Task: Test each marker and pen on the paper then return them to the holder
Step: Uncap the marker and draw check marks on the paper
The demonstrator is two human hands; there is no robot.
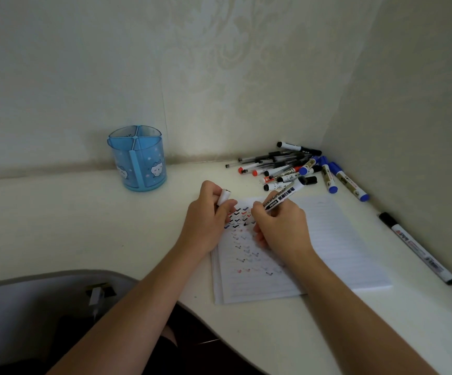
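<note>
Testing a marker [284, 197] on the paper [341, 239] — right hand [281, 226] grips it, left hand [205, 220] pinches its cap [223, 196]; next calls for recapping, then reaching the holder [138, 163] beyond the left hand.

Marker [287, 195] tip out of sight behind the right hand [281, 226]; pen pile [287, 166] labels illegibly small.

This looks like a study corner in a home. A white desk [70, 226] fits into a corner where two walls [233, 63] with a pale embossed pattern meet. Beyond the left hand [208, 220] stands a blue holder [141, 163] printed with cartoon figures. Beyond the right hand [281, 226] pens [262, 159] and markers [329, 178] lie heaped against the corner. Lined paper [335, 239] marked with small ticks lies under both hands.
</note>
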